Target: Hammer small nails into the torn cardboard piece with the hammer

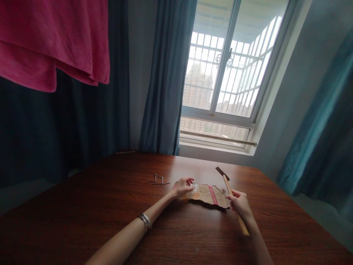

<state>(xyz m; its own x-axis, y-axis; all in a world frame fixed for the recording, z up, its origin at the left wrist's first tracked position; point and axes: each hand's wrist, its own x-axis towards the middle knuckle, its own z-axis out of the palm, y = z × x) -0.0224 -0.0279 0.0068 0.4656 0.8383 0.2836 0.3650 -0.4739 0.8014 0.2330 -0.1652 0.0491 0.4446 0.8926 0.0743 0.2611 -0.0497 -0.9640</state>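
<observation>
A flat brown board with dotted marks and a pink stripe lies on the wooden table. My left hand rests on its left end, fingers pinched on a small nail held upright there. My right hand grips the wooden handle of a hammer, whose dark head is raised above the board's right part. A metal bracelet is on my left wrist.
Several loose nails lie on the table left of the board. A window with blue curtains is behind the table. A pink cloth hangs at the upper left.
</observation>
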